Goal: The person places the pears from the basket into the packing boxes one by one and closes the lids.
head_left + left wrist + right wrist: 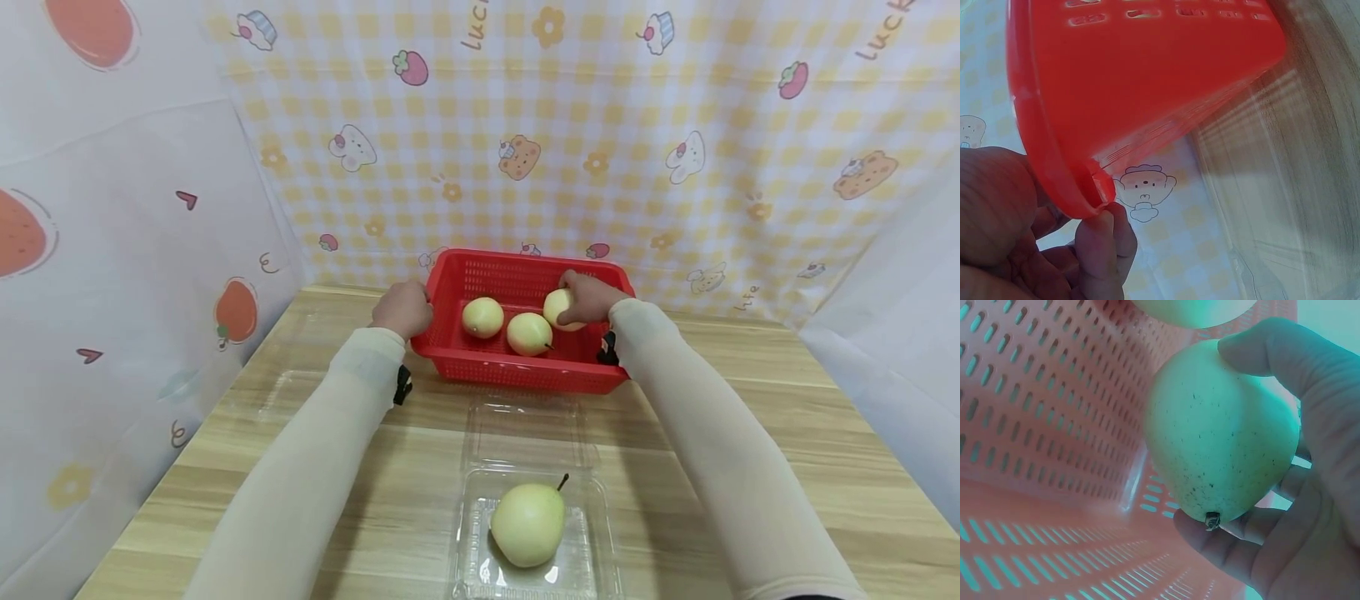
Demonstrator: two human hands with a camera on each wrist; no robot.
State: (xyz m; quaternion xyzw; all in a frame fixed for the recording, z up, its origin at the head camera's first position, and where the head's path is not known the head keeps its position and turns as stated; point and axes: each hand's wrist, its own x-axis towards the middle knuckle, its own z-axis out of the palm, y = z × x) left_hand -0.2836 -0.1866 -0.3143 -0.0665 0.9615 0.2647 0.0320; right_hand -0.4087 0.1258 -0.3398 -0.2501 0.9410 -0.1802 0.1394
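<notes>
A red plastic basket (525,375) with slotted walls stands at the back of the table. My left hand (403,309) grips its left rim, fingers curled round the edge in the left wrist view. Inside the basket, my right hand (592,298) holds a pale yellow pear (1222,431) between thumb and fingers, its short stem showing in the right wrist view. Two more pears, one at the left (482,317) and one in the middle (529,334), lie beside it in the basket. Nearer me, another pear (527,525) with a long stem sits in a clear plastic clamshell box (462,542).
The clamshell's lid (525,433) lies folded open toward the basket. More clear plastic packaging (288,392) lies on the wooden table (750,467) at the left. A patterned cloth (480,192) hangs close behind the basket, and white cloth walls stand on both sides.
</notes>
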